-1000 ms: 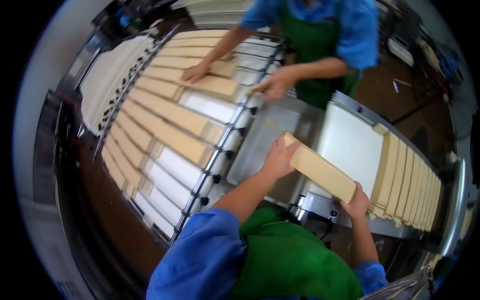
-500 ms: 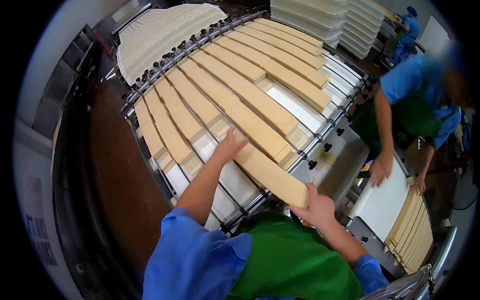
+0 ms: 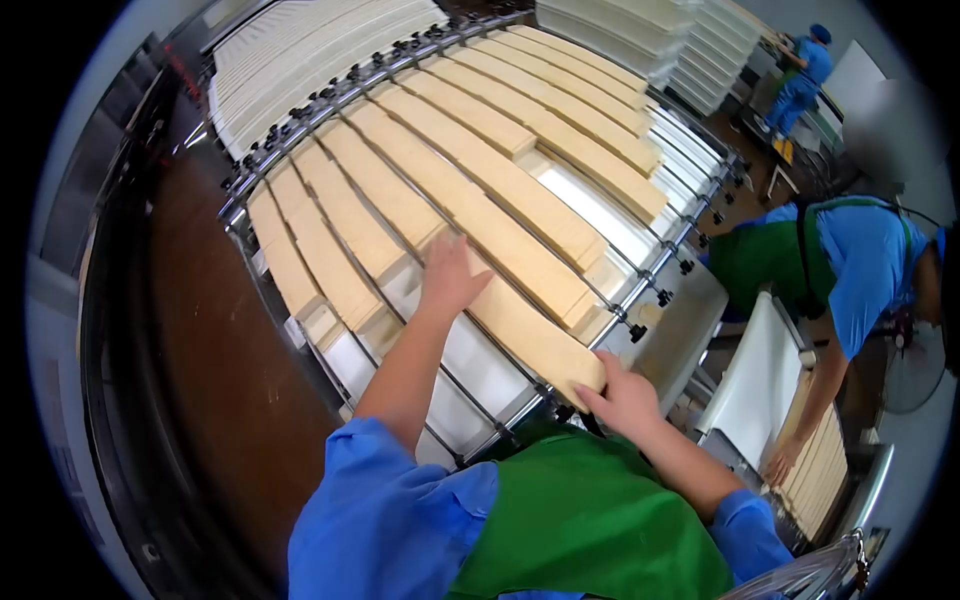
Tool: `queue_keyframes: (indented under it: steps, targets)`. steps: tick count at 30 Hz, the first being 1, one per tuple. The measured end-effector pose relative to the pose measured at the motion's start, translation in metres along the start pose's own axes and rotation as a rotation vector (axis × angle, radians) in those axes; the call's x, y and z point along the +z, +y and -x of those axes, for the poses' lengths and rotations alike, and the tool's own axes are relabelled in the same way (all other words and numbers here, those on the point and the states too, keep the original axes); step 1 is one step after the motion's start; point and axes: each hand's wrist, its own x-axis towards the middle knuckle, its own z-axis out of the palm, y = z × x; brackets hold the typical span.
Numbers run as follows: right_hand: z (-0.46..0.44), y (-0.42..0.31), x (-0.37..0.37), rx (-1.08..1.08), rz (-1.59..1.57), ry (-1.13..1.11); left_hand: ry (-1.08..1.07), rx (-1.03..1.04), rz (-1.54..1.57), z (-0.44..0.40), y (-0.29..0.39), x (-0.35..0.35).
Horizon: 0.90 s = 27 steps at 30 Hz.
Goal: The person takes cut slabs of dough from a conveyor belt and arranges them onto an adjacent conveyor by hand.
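A long pale beige slab (image 3: 535, 335), perhaps a stack of thin sheets, lies in a lane between the metal rods of a slanted white conveyor table (image 3: 465, 365). Its near end overhangs the front bar. My left hand (image 3: 452, 278) rests flat on the slab's far part, fingers spread. At the near end, my right hand (image 3: 625, 398) grips the corner, thumb toward me and fingers along the far side. Parallel slabs (image 3: 520, 255) fill the neighbouring lanes, some with thinner layers showing at their ends.
Black knobs line the front bar (image 3: 590, 345) and rear bar (image 3: 300, 110). A co-worker (image 3: 850, 250) bends over a smaller conveyor (image 3: 750, 370) at right, one hand on narrow beige strips (image 3: 815, 460). White trays (image 3: 620, 35) stand stacked behind; another person (image 3: 805, 70) is farther back.
The slab has slid away from me up its lane, and its near end sits lower. My left hand has flattened on it. The co-worker has bent down toward the strips.
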Motion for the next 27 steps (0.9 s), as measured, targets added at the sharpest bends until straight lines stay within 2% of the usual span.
queue_keyframes:
  steps: [3,5,7,9,11,13,14,15,17,19,21,22,25,27]
  targets:
    - [-0.026,-0.008,0.023,-0.065,-0.13,-0.03,0.075,0.137,0.007,0.028,0.022,-0.009]
    - [-0.04,-0.005,0.042,-0.079,-0.213,0.027,0.027,0.248,0.071,0.051,0.037,-0.004]
    - [-0.042,-0.002,0.044,-0.088,-0.294,0.085,-0.194,0.483,0.338,0.074,0.06,-0.012]
    - [-0.037,0.006,0.042,-0.117,-0.497,-0.003,-0.297,0.485,0.422,0.092,0.077,-0.01]
    - [-0.033,0.021,0.054,-0.106,-0.619,0.029,-0.417,0.485,0.509,0.11,0.094,-0.01]
    - [-0.031,0.035,0.06,-0.114,-0.704,0.013,-0.334,0.488,0.199,0.115,0.107,-0.016]
    - [-0.027,0.042,0.062,-0.085,-0.792,0.013,-0.321,0.442,0.203,0.116,0.11,-0.011]
    - [-0.013,0.065,0.058,-0.051,-0.812,0.058,-0.349,0.494,0.205,0.116,0.124,-0.007]
    - [0.005,0.102,0.054,-0.006,-1.039,0.151,-0.165,0.797,-0.124,0.121,0.133,-0.007]
    - [0.033,0.146,0.038,0.084,-0.998,0.205,-0.201,0.803,-0.131,0.121,0.154,-0.013]
    - [0.072,0.186,0.017,0.272,-0.658,0.208,-0.137,0.79,-0.062,0.119,0.15,0.004]
    - [0.092,0.209,0.018,0.281,-0.624,0.265,-0.121,0.796,-0.1,0.118,0.15,0.006]
    - [0.166,0.27,0.011,0.29,-0.64,0.415,-0.029,0.735,-0.233,0.124,0.16,0.014]
    - [0.209,0.311,0.024,0.391,-0.71,0.571,-0.028,0.687,-0.276,0.125,0.149,0.027]
